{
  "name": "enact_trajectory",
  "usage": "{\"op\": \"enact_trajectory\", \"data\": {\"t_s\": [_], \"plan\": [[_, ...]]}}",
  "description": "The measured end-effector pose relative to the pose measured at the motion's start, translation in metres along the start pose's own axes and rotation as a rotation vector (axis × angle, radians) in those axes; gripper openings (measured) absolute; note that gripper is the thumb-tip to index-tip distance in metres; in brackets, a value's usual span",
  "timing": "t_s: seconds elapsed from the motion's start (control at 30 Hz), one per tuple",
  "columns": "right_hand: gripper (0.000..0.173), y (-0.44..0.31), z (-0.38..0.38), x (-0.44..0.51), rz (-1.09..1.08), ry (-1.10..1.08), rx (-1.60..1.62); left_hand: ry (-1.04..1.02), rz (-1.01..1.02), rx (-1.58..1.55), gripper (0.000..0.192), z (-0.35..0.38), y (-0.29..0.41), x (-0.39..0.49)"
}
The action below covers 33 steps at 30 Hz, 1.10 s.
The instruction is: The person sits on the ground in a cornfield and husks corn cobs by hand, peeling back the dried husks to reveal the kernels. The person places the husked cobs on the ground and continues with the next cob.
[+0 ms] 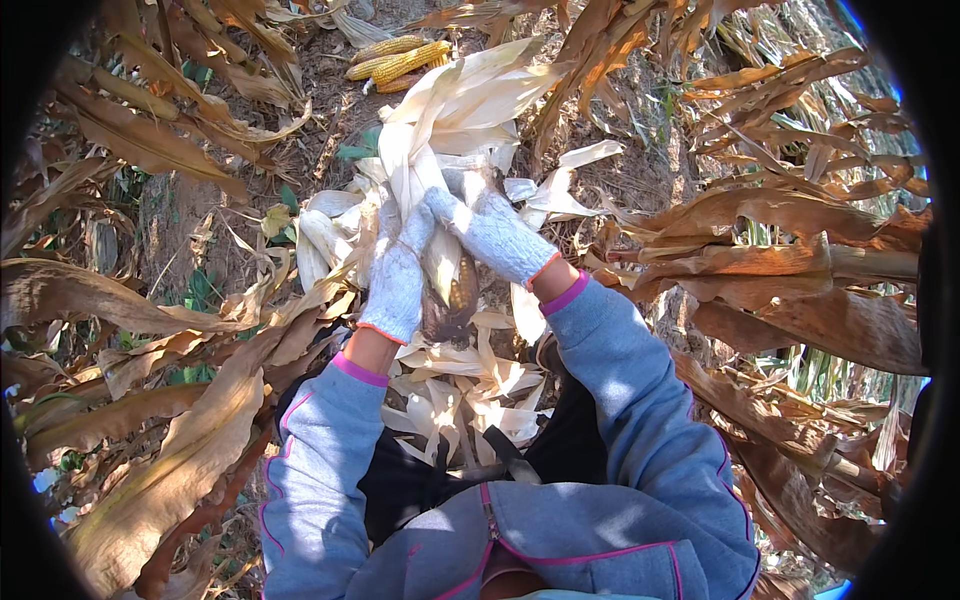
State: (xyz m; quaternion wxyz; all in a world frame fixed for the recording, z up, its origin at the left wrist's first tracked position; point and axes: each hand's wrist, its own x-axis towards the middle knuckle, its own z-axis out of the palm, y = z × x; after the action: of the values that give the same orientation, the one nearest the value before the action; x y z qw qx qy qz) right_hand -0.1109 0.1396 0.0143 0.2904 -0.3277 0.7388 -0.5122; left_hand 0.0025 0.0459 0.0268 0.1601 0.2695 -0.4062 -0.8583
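Observation:
Both my hands wear white knitted gloves with orange cuffs and meet in front of me on a partly husked corn ear. Yellow kernels of the corn ear (463, 289) show below and between the gloves, with dark, dry matter at its lower end. My left hand (397, 262) grips pale husk from the left side. From the right, my right hand (499, 229) closes on the husk, its fingers near the left thumb. Long cream husk leaves (469, 101) fan out beyond the hands. My fingertips are largely hidden by husk.
Several bare yellow corn cobs (401, 61) lie in a small pile on the soil beyond the hands. Loose husks (450, 405) litter the ground between my legs. Dry brown corn stalks and leaves (795, 255) crowd in on the right, and more dry leaves (172, 457) on the left.

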Motion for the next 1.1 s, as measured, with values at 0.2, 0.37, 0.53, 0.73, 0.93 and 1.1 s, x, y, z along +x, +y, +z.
{"op": "enact_trajectory", "data": {"t_s": [0.2, 0.37, 0.53, 0.73, 0.93, 1.1], "plan": [[0.047, 0.0, 0.004, 0.002, -0.195, 0.035, -0.103, 0.006, 0.133, 0.605, 0.052, -0.024, -0.009, 0.008], [0.047, -0.011, -0.007, -0.003, -0.336, 0.018, -0.387, 0.058, 0.298, 0.987, 0.046, -0.034, 0.01, 0.022], [0.051, -0.013, -0.019, -0.007, 0.087, -0.137, -0.156, 0.214, 0.21, 0.214, 0.034, -0.057, 0.05, 0.04], [0.075, -0.022, -0.01, -0.024, -0.011, -0.299, 0.13, 0.381, 0.285, -0.12, 0.027, -0.089, 0.083, 0.059], [0.055, -0.031, 0.001, -0.033, 0.148, -0.177, 0.229, -0.056, 0.105, -0.627, 0.033, -0.088, 0.086, 0.059], [0.052, -0.028, -0.001, -0.022, 0.24, -0.022, 0.417, 0.03, 0.363, -0.686, 0.023, -0.098, 0.096, 0.061]]}}
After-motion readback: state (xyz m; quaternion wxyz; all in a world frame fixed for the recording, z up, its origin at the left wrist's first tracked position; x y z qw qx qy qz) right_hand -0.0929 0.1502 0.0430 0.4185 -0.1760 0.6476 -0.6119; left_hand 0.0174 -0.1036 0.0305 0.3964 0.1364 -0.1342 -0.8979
